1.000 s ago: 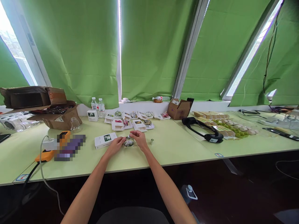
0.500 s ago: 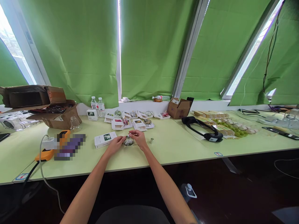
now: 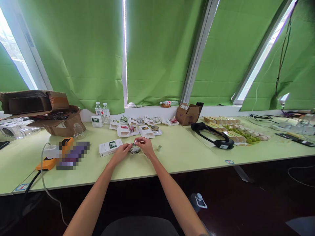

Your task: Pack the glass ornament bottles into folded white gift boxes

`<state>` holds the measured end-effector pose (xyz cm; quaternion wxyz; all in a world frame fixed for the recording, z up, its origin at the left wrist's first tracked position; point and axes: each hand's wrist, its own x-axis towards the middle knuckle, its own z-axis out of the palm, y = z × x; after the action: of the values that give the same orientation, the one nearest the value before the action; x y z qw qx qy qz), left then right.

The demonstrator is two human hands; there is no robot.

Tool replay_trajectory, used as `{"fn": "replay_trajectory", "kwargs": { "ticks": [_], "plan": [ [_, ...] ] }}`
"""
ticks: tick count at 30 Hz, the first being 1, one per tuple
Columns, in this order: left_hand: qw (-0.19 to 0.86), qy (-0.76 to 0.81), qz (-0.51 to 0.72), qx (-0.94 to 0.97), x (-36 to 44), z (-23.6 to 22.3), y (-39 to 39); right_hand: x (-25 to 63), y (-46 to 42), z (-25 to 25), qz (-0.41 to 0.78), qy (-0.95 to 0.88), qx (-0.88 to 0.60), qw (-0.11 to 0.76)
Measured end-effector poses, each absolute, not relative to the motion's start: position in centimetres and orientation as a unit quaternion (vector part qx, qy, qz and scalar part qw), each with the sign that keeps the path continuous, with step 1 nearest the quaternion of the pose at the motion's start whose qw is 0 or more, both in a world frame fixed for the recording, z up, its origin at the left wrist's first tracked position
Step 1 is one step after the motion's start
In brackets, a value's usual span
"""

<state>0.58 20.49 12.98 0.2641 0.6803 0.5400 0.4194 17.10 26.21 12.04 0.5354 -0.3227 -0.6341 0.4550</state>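
Note:
A small round glass bottle [image 3: 135,150] sits near the table's front edge, between my hands. My left hand [image 3: 122,152] is closed, its fingertips gripping the bottle's upper left side. From the right, my right hand [image 3: 146,146] pinches the top of the bottle at its neck; the fingers partly hide that part. Just right of my right hand stands a small silvery cap [image 3: 159,148]. A white box with a flower picture [image 3: 110,147] lies left of my left hand.
Behind are several opened white cartons [image 3: 123,130] with round bottles. A brown box [image 3: 188,114] and a black headset [image 3: 214,137] sit to the right. Left are cardboard boxes [image 3: 64,126], an orange device [image 3: 46,164] with cables and a blurred purple item [image 3: 75,155].
Both hands stay at the bottle with hardly any movement; the right fingers shift very slightly at its top. The view itself drifts a little.

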Motion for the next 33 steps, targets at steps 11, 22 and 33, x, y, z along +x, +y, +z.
{"fn": "replay_trajectory", "kwargs": {
  "ticks": [11,22,33],
  "plan": [
    [0.266,0.539,0.419,0.681,0.68,13.13,20.33,17.03,26.30,11.91,0.435,-0.655,-0.312,0.534],
    [0.268,0.535,0.421,0.682,0.66,13.17,20.41,16.97,26.14,12.03,0.409,-0.667,-0.319,0.534],
    [0.266,0.540,0.421,0.678,0.67,13.26,20.18,17.00,25.75,12.36,0.385,-0.675,-0.315,0.545]
  ]
}}
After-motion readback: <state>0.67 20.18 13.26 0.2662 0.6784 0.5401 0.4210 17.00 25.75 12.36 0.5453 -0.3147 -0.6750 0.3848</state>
